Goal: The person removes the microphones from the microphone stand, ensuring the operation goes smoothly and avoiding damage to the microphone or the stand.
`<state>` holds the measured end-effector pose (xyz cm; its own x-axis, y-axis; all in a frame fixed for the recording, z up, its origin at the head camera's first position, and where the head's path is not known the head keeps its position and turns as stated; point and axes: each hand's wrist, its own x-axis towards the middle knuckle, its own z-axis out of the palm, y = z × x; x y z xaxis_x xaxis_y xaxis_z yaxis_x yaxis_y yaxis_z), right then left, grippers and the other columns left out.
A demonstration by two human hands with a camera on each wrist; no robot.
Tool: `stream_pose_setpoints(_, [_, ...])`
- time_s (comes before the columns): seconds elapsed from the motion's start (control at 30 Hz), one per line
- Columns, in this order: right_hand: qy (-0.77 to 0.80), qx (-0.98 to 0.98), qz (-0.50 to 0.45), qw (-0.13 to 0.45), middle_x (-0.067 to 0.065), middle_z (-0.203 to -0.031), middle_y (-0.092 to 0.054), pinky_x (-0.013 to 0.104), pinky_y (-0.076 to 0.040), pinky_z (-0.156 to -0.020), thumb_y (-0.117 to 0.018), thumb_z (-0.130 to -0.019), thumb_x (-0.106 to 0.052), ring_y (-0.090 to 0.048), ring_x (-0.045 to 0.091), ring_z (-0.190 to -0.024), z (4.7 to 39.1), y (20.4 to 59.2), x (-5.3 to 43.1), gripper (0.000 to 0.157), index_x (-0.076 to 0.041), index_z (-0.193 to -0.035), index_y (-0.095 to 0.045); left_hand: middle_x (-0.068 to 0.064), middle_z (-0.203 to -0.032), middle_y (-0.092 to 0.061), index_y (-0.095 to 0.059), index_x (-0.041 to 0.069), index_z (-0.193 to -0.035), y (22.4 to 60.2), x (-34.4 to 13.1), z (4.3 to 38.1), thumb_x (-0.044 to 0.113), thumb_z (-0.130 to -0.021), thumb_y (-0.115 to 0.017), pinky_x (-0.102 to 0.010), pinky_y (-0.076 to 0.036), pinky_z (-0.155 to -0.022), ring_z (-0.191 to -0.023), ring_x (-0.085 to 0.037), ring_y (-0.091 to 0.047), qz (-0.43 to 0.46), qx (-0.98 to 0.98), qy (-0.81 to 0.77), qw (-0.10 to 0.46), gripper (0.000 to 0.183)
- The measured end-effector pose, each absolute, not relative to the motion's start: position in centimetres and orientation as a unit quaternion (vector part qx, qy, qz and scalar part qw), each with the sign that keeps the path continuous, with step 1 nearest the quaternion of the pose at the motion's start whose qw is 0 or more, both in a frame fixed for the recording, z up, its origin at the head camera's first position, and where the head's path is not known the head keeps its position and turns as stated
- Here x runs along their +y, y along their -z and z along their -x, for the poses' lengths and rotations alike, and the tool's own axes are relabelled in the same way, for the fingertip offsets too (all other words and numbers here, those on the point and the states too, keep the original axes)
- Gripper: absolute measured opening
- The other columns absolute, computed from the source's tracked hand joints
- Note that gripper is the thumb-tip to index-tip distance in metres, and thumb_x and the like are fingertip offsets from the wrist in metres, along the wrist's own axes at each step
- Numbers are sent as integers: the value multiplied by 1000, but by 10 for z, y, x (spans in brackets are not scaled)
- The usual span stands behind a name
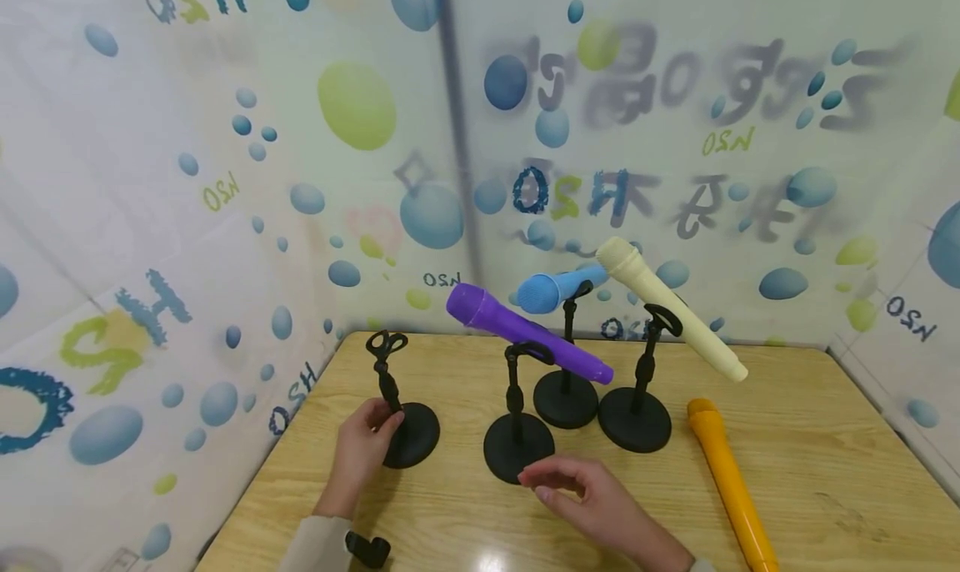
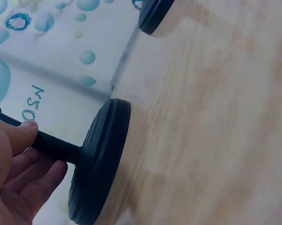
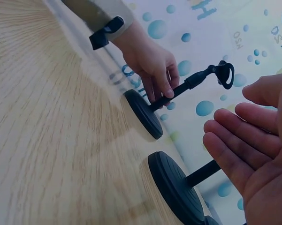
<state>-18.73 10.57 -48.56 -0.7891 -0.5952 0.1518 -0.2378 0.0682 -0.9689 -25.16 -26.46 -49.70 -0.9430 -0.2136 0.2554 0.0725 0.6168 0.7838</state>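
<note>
My left hand (image 1: 360, 451) grips the stem of a black microphone stand (image 1: 417, 439) at the left; its clip is empty. In the left wrist view the thumb and fingers lie around that stem, just above the round base (image 2: 101, 159). My right hand (image 1: 596, 501) holds nothing, its fingers loosely bent in front of the second stand (image 1: 517, 445). That stand carries a purple microphone (image 1: 525, 330), tilted with its head up to the left. From the right wrist view, the right hand (image 3: 253, 150) shows palm and spread thumb.
Behind, a stand (image 1: 566, 401) bears a blue microphone (image 1: 543, 293); right of it another stand (image 1: 634, 422) bears a cream microphone (image 1: 686, 313). An orange microphone (image 1: 731, 480) lies on the wooden table (image 1: 840, 439) at the right. A printed curtain (image 1: 360, 247) borders the table's back and sides.
</note>
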Motion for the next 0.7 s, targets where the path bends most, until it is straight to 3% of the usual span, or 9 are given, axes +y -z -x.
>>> stream_pose_setpoints(0.3, [619, 719, 268, 165, 25, -138, -71, 15, -55, -100, -62, -112, -20, -72, 14, -121, 186, 486, 109, 30, -5, -136, -71, -23, -113, -79, -73, -2, -118, 505, -260, 281, 11, -102, -76, -52, -61, -92, -104, -38, -76, -65, -875, 426, 219, 21])
stream_pose_setpoints(0.7, [616, 723, 272, 153, 28, -135, -72, 14, -55, -99, -62, -111, -19, -73, 11, -118, 182, 486, 113, 29, -4, -134, -72, -26, -113, -77, -74, -5, -120, 507, -258, 314, 13, -103, -74, -56, -59, -95, -103, -41, -73, -110, -853, 445, 249, 24])
